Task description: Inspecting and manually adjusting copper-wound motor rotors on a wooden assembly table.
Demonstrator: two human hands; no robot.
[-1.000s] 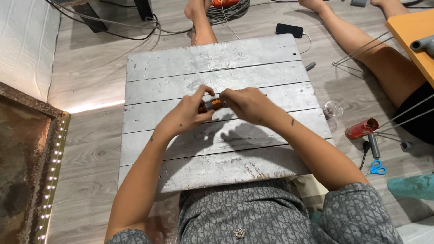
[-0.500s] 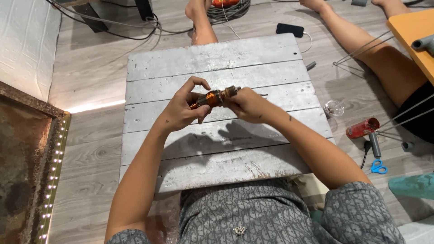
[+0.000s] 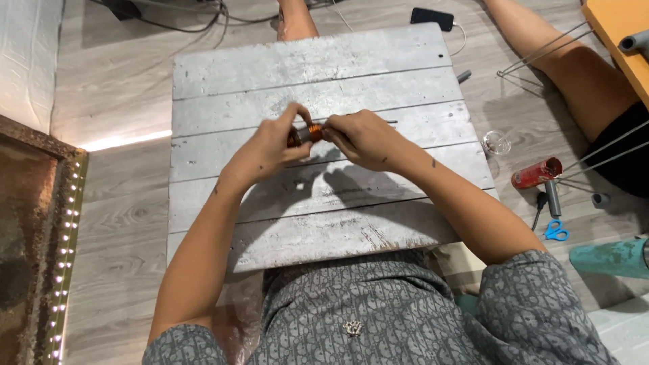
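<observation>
So I'm sitting on the floor with a grey plank board [image 3: 318,74] across my lap, and both hands are up over the middle of it. My left hand [image 3: 270,145] is pinching one end of a small copper coil [image 3: 304,133], thumb underneath and fingers curled over the top. My right hand [image 3: 362,138] is closed around the other end, at about 3 o'clock from the coil, so the thing sits squeezed right between the two hands, held just above the board rather than lying on it. There's a thin wire [image 3: 389,122] poking out past my right hand toward 3 o'clock. Can't tell exactly what the grey bit in the middle of the coil is, my fingers cover most of it.

Around the board: a black phone [image 3: 433,18] on the floor at roughly 1 o'clock, with a white cable running off it. At 3 o'clock there's a little clear glass bulb [image 3: 495,142], then further out a red can-shaped thing [image 3: 537,173] lying on its side, and blue scissors [image 3: 556,232] at about 4 o'clock. Somebody else's leg [image 3: 574,67] stretches across the floor at 2 o'clock. At 9 o'clock there's a framed panel with a string of lights [image 3: 64,257] down its edge.
</observation>
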